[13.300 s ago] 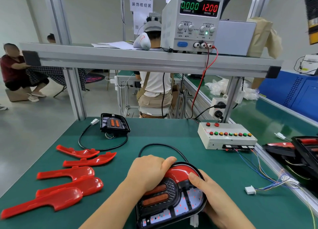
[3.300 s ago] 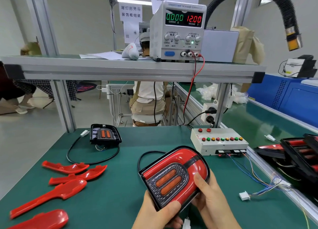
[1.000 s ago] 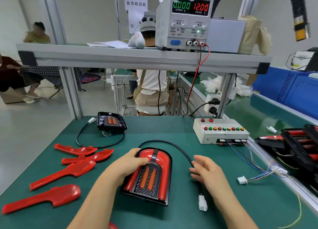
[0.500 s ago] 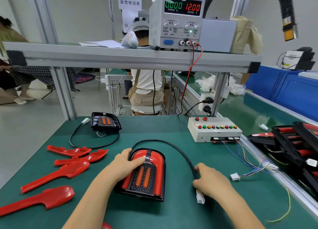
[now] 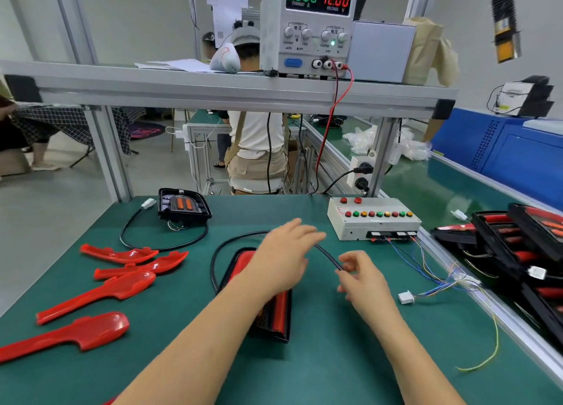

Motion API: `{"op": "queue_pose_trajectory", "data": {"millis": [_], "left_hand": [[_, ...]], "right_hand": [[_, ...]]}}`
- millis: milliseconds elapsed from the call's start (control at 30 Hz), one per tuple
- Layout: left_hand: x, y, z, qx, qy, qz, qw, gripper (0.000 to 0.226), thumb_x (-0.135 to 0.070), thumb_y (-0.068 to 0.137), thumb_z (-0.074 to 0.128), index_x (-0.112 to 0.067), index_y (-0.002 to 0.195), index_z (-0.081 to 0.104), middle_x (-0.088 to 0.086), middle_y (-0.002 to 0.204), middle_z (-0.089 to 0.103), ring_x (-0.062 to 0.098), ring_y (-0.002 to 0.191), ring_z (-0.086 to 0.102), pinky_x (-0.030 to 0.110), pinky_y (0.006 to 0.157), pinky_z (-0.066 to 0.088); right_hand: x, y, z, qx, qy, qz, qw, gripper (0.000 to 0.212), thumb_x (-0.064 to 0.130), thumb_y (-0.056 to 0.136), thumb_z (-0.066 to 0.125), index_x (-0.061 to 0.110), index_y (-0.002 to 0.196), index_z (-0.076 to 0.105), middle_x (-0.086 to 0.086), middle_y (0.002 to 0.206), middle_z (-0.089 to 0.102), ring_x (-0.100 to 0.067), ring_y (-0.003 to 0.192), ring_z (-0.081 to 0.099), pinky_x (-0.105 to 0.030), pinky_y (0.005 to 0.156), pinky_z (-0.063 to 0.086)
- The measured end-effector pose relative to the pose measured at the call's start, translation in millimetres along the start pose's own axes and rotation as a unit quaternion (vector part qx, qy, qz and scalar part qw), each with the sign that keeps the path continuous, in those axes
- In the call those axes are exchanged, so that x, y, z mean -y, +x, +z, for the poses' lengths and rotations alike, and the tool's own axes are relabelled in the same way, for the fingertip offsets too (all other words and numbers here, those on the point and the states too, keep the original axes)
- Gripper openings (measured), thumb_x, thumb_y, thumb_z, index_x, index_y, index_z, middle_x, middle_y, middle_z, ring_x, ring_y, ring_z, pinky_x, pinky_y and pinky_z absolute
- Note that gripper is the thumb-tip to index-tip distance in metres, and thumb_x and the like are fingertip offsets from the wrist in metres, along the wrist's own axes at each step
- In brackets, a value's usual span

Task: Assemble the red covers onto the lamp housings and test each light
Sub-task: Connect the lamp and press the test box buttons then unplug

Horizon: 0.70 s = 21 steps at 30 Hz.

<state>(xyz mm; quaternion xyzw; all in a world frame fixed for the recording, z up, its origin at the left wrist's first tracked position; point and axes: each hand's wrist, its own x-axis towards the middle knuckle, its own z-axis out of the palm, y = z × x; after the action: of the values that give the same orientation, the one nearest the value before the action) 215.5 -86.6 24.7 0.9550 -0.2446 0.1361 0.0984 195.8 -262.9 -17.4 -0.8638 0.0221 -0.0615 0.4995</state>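
Right, the cable (image 5: 329, 257) is pinched between thumb and curled fingertips of the right hand (image 5: 362, 278), just right of the lamp (image 5: 281, 310). Likely it is held there so the plug end can be drawn out for the test. The lamp's own plug is hidden, so its position cannot be told.

The left hand (image 5: 283, 252) is held open, fingers straight, over the far end of the lamp. It is blurred, so contact cannot be told.

The lamp is laid flat, face up, red cover already fitted. Assembly of this unit is judged done; testing is pending.

The test lead plug (image 5: 406, 297) is left loose further right of the lamp, within reach for mating. The test box (image 5: 373, 221) is set beyond and right of the lamp. On the power supply (image 5: 304, 29), above and beyond the lamp, zero current is shown, so nothing is judged powered yet.

Spare red covers (image 5: 100, 293) are staged left of the lamp. A bare housing (image 5: 182, 206) is parked beyond and left of it, presumably next in queue.
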Motion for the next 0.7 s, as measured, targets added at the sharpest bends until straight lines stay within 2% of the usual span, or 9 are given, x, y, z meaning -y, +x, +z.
{"op": "queue_pose_trajectory", "data": {"millis": [67,100,233,333,433,533,567,633,700], "left_hand": [[-15.8,13.5,7.2,0.065,-0.045,0.038,0.996,0.067,-0.009,0.091,0.050,-0.029,0.149,0.027,-0.008,0.155,0.030,0.017,0.147,0.014,0.033,0.120,0.009],[-20.8,18.7,11.5,0.094,-0.065,0.035,0.993,0.067,-0.008,0.091,0.050,-0.030,0.150,0.026,-0.007,0.154,0.032,0.017,0.147,0.016,0.035,0.120,0.007],[-21.8,27.1,22.4,0.118,-0.118,0.013,0.986,0.055,-0.020,0.093,0.053,-0.029,0.146,0.038,0.006,0.130,0.060,0.018,0.128,0.046,0.031,0.120,0.005],[-14.1,30.5,22.5,0.106,-0.111,0.007,0.988,0.042,-0.027,0.096,0.053,-0.030,0.137,0.051,0.007,0.120,0.064,0.020,0.118,0.051,0.029,0.117,0.013],[-9.6,30.4,23.8,0.127,-0.055,0.007,0.990,0.035,-0.030,0.099,0.047,-0.030,0.134,0.055,0.008,0.115,0.061,0.025,0.112,0.048,0.030,0.100,0.032],[-7.8,25.9,28.1,0.136,-0.014,0.006,0.991,0.038,-0.030,0.102,0.039,-0.031,0.139,0.048,0.011,0.118,0.054,0.028,0.111,0.043,0.029,0.097,0.029],[-7.2,24.0,29.1,0.139,-0.010,0.002,0.990,0.041,-0.030,0.102,0.036,-0.031,0.142,0.044,0.011,0.120,0.052,0.028,0.111,0.041,0.029,0.097,0.027],[-5.0,21.9,29.1,0.144,-0.019,-0.012,0.989,0.045,-0.033,0.101,0.033,-0.033,0.146,0.037,0.009,0.121,0.048,0.026,0.112,0.038,0.029,0.100,0.025],[-2.1,22.0,28.2,0.138,-0.023,-0.013,0.990,0.046,-0.036,0.101,0.032,-0.035,0.147,0.034,0.008,0.120,0.048,0.023,0.112,0.038,0.028,0.102,0.024]], "right_hand": [[4.9,0.5,1.4,0.029,0.131,0.007,0.991,0.031,-0.007,0.087,0.047,0.022,0.096,0.052,-0.004,0.097,0.066,-0.007,0.055,0.063,-0.022,0.049,0.047],[4.7,1.6,1.8,0.039,0.179,0.013,0.983,0.031,-0.010,0.087,0.045,0.018,0.099,0.053,-0.007,0.097,0.068,-0.008,0.057,0.064,-0.020,0.049,0.047],[-2.4,2.9,-4.4,0.071,0.331,0.079,0.938,0.019,0.003,0.094,0.047,0.010,0.110,0.055,-0.010,0.092,0.075,-0.023,0.076,0.072,-0.025,0.060,0.053],[-3.8,3.6,-11.6,0.052,0.381,0.110,0.917,0.019,0.008,0.098,0.043,0.007,0.104,0.060,-0.011,0.088,0.075,-0.030,0.082,0.073,-0.028,0.063,0.056],[-7.0,5.2,-22.1,-0.007,0.248,0.092,0.964,0.025,0.001,0.097,0.041,0.013,0.096,0.062,-0.014,0.101,0.071,-0.020,0.080,0.069,-0.028,0.069,0.053],[-19.9,7.4,-50.8,-0.043,-0.045,0.025,0.998,0.033,0.002,0.094,0.043,0.022,0.110,0.064,-0.001,0.119,0.067,-0.018,0.106,0.062,-0.031,0.089,0.046],[-25.9,7.3,-63.1,-0.046,-0.171,0.016,0.984,0.039,0.005,0.093,0.043,0.024,0.119,0.063,0.003,0.126,0.063,-0.018,0.117,0.056,-0.032,0.094,0.043],[-39.1,6.6,-85.5,-0.043,-0.374,0.015,0.926,0.048,0.008,0.090,0.044,0.028,0.133,0.055,0.008,0.136,0.055,-0.016,0.130,0.044,-0.033,0.101,0.039],[-52.2,5.9,-100.8,-0.022,-0.483,0.016,0.875,0.051,0.012,0.091,0.043,0.031,0.138,0.047,0.013,0.141,0.049,-0.014,0.136,0.033,-0.031,0.107,0.032]]}}
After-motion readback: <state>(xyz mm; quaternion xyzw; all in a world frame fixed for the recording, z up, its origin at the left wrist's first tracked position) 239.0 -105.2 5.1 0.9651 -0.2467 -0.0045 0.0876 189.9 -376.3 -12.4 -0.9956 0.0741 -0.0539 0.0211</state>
